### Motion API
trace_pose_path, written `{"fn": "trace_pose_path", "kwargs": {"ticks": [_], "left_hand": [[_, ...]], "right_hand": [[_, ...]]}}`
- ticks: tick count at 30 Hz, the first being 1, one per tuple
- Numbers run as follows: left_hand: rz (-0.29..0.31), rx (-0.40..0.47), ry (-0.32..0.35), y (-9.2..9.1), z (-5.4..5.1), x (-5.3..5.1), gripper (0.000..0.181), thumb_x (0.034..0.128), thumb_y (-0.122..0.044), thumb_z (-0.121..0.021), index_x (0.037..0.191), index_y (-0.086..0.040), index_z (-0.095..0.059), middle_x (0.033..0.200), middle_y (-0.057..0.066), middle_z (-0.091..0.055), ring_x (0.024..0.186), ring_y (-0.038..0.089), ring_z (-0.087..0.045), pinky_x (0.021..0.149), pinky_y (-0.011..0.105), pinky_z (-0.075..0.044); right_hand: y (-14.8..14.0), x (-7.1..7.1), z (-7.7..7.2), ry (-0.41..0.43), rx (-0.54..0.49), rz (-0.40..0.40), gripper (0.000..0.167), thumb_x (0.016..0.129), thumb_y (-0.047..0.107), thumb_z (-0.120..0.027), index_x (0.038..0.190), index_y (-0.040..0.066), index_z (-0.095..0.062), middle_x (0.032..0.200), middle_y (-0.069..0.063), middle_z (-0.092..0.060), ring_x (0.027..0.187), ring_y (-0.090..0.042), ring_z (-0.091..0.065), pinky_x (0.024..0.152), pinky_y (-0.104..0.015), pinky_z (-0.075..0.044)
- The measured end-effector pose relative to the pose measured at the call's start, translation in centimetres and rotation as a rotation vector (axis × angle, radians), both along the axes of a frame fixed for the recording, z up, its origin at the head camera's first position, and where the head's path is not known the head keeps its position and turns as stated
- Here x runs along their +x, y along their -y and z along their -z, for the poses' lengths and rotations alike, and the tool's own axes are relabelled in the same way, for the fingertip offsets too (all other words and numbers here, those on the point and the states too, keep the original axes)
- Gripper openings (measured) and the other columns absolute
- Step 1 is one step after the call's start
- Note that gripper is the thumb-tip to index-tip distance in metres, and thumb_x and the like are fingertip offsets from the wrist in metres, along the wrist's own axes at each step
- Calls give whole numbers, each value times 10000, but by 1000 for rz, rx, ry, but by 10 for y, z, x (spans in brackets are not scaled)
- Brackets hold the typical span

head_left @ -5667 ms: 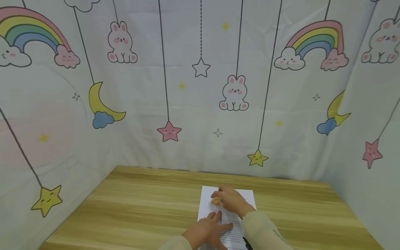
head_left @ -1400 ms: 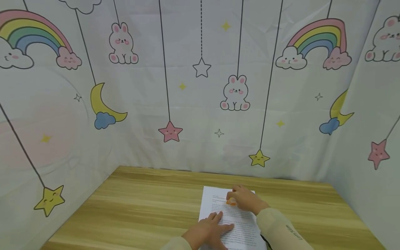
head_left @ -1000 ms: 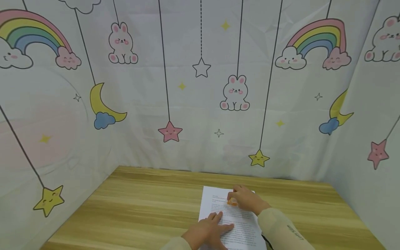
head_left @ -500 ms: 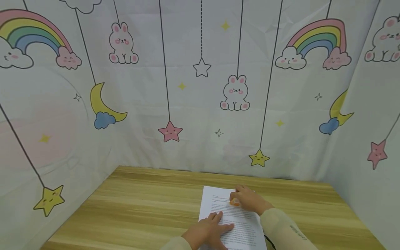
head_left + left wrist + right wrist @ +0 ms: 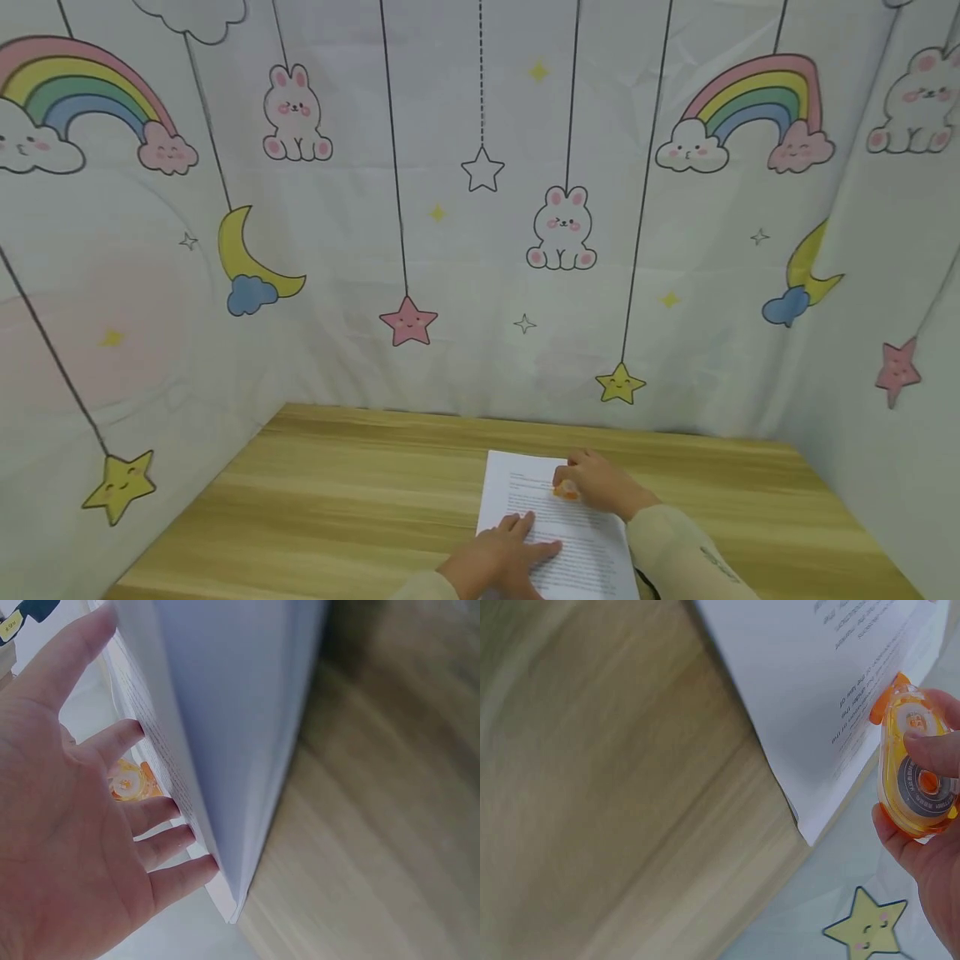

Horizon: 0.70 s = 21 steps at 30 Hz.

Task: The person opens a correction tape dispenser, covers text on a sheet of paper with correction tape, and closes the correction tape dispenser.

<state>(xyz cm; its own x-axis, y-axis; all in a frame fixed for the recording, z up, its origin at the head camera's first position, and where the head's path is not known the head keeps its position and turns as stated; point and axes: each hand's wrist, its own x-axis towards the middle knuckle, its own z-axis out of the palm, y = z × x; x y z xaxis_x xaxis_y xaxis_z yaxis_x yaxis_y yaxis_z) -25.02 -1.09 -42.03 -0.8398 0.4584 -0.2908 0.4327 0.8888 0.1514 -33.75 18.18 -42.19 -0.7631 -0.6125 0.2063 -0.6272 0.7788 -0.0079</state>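
Printed paper sheets [image 5: 517, 492] lie on the wooden table, stacked, with small dark text on top. The left hand [image 5: 504, 557] rests on the page's lower left part with its fingers spread; in the left wrist view the fingertips of the left hand [image 5: 82, 802] touch the printed side. The right hand [image 5: 603, 485] grips a small orange correction tape dispenser [image 5: 566, 490] over the upper part of the text. In the right wrist view the clear and orange dispenser [image 5: 919, 769] has its orange tip at the printed lines, pinched between thumb and fingers of the right hand [image 5: 937, 847].
The wooden table [image 5: 337, 492] extends on both sides of the paper. Behind and beside it hangs a pale cloth [image 5: 465, 367] printed with rainbows, rabbits, moons and stars. A dark strap or cord shows at the right sleeve [image 5: 682, 546].
The right hand with the dispenser has moved from the upper left of the text rightward across the page, only slightly in the last second. The left hand stays in place; the head view has tilted a little.
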Motion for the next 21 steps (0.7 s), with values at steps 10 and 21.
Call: {"fn": "trace_pose_path", "kwargs": {"ticks": [10, 21], "left_hand": [[11, -19, -10, 0, -3, 1, 690, 708, -592, -676, 1327, -507, -384, 1502, -13, -262, 1366, 223, -264, 1035, 480, -337], [41, -6, -50, 2, 1, 3, 726, 693, -616, -669, 1343, -491, -371, 1490, -6, -254, 1359, 238, -268, 1014, 479, -367]], "right_hand": [[-12, 8, 3, -243, -54, -84, 275, 798, 6, -629, 939, 229, -706, 874, 13, -567, 757, -124, -505, 674, -289, -463], [-2, 22, -1, -289, -36, -121, 306, 789, 11, -641, 957, 260, -695, 912, 21, -578, 826, -142, -538, 741, -313, -477]]}}
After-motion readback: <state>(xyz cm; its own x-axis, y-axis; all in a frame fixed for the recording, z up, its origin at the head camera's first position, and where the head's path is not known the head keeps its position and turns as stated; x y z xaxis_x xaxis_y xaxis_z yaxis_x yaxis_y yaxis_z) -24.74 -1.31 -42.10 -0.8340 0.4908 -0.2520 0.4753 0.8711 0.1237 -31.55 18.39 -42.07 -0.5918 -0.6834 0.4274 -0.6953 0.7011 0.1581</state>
